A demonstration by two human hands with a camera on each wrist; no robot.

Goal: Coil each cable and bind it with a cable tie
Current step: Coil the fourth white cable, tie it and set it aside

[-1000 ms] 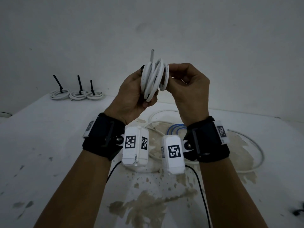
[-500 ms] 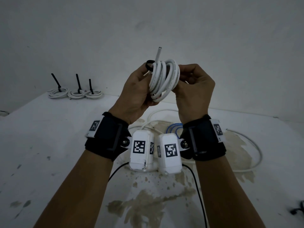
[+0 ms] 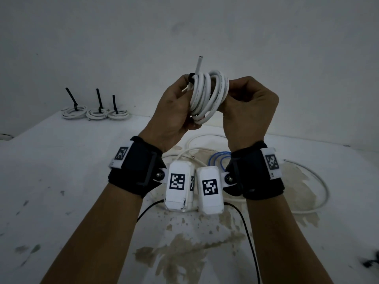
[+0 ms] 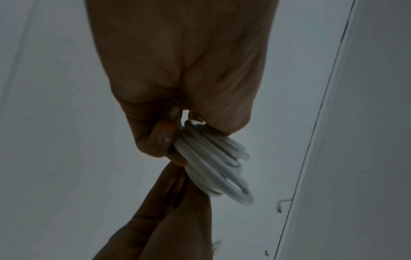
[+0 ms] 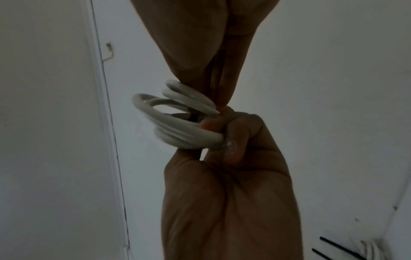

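Both hands, left hand (image 3: 174, 111) and right hand (image 3: 249, 107), curl their fingers tight around the white cable coil (image 3: 207, 97).

Bare room, stained white table (image 3: 61, 181), plain wall (image 3: 287, 48)

A stained white table (image 3: 61, 171) fills the lower frame. Three tied coils (image 3: 95, 113) sit upper left. Loose white cables (image 3: 320, 181) and a blue cable (image 3: 217, 158) lie at centre.

Coil (image 3: 208, 95) has rotated since 1.0 s ago: then seen nearly edge-on, its loops now face the head camera more openly, fanned toward the right. Both hands, left (image 3: 174, 107) and right (image 3: 249, 105), have shifted slightly right with it, wrists drawn closer together. Free cable end (image 3: 198, 65) now leans right.
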